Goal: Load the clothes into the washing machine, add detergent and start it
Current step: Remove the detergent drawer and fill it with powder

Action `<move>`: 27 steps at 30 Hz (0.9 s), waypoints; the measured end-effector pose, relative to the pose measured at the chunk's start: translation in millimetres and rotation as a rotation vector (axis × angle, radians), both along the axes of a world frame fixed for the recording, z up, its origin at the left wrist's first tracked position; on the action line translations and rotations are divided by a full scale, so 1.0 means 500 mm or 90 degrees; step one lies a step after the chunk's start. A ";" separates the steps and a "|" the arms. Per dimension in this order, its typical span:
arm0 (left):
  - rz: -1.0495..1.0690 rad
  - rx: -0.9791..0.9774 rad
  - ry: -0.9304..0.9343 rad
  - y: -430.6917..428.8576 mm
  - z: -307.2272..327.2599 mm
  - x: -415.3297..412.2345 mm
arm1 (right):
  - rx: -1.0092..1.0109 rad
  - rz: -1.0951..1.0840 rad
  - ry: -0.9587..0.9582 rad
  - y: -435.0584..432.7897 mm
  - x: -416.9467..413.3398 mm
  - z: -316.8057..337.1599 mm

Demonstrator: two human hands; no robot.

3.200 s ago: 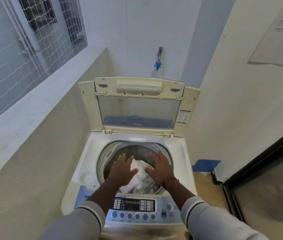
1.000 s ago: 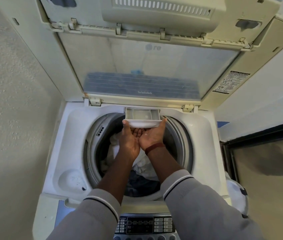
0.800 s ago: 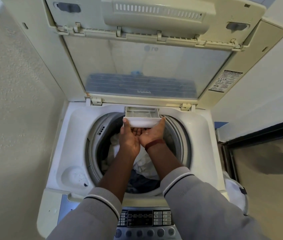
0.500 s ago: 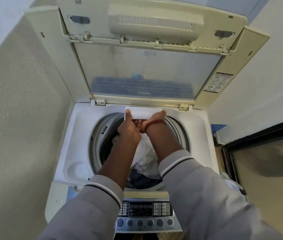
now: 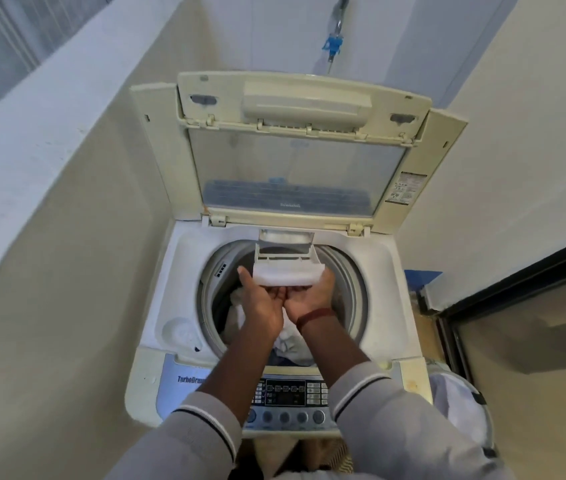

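Observation:
A cream top-loading washing machine (image 5: 184,292) stands with its lid (image 5: 295,174) raised. White and dark clothes (image 5: 292,341) lie in the drum under my arms. A white detergent drawer (image 5: 286,268) sticks out from the back rim over the drum. My left hand (image 5: 262,303) and my right hand (image 5: 309,297) both hold the drawer from below at its front edge, palms up, thumbs at its corners. The control panel (image 5: 288,393) with round buttons sits at the front, partly hidden by my grey sleeves.
A textured wall with a wide ledge (image 5: 49,116) runs along the left. A tap with a blue fitting (image 5: 332,43) hangs on the back wall. A white laundry basket (image 5: 461,407) stands right of the machine, beside a dark door frame (image 5: 516,289).
Half a second ago the drawer was pushed in flush; now it is pulled far out over the drum, both hands under it. My head has drawn back, showing more of the machine.

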State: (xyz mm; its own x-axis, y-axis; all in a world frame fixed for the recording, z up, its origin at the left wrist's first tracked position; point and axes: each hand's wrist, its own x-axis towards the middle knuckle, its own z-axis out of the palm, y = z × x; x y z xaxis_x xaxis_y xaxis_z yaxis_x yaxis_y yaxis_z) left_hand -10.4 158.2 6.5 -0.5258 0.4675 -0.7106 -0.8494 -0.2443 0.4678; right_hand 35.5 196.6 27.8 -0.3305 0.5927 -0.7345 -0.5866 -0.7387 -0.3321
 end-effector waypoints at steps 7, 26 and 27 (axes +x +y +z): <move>-0.002 -0.025 0.023 -0.115 0.044 0.037 | 0.040 0.086 -0.025 -0.087 0.062 0.002; 0.393 -0.135 0.396 -0.450 0.387 -0.039 | 0.719 0.410 -0.065 -0.305 -0.142 0.314; 0.405 -0.148 0.423 -0.471 0.403 -0.045 | 0.731 0.421 -0.055 -0.317 -0.165 0.324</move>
State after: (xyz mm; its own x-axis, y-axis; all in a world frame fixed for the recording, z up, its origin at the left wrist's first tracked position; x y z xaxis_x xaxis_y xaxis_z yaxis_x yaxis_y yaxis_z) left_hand -33.0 -77.4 207.9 -0.9636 -0.1616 -0.2131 -0.1311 -0.4092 0.9030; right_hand -46.9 38.2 189.9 -0.7727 0.6336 0.0390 -0.1739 -0.1521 -0.9729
